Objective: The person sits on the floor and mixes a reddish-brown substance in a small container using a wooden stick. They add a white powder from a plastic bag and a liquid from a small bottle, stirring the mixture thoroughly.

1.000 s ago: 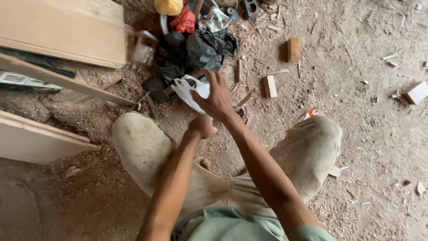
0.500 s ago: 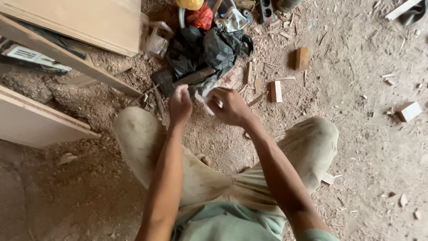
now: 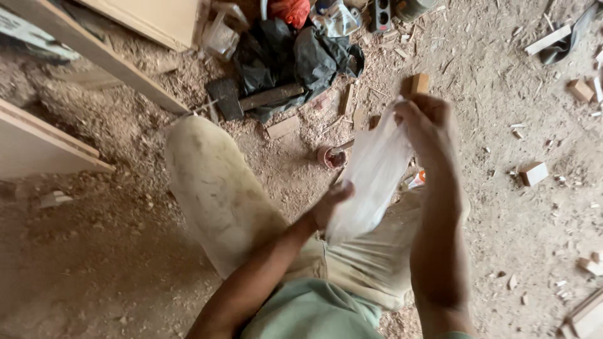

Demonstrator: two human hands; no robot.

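My right hand (image 3: pixel 422 123) is raised and pinches the top edge of a thin white plastic bag (image 3: pixel 372 182), which hangs down over my lap. My left hand (image 3: pixel 331 206) is at the bag's lower part, its fingers partly hidden behind or inside the plastic. I am seated on a sawdust-covered floor, with my knees in dusty beige trousers (image 3: pixel 220 188) spread below the hands.
A black plastic bag heap (image 3: pixel 289 59) lies ahead with a dark hammer-like tool (image 3: pixel 251 99) beside it. A small round tin (image 3: pixel 333 157) sits near my knee. Wooden boards (image 3: pixel 50 144) lie at left. Small wood offcuts (image 3: pixel 534 172) scatter at right.
The white bag was lifted off the floor near the black heap and brought up toward me. My right hand rose with its top edge; my left hand dropped to its lower part.
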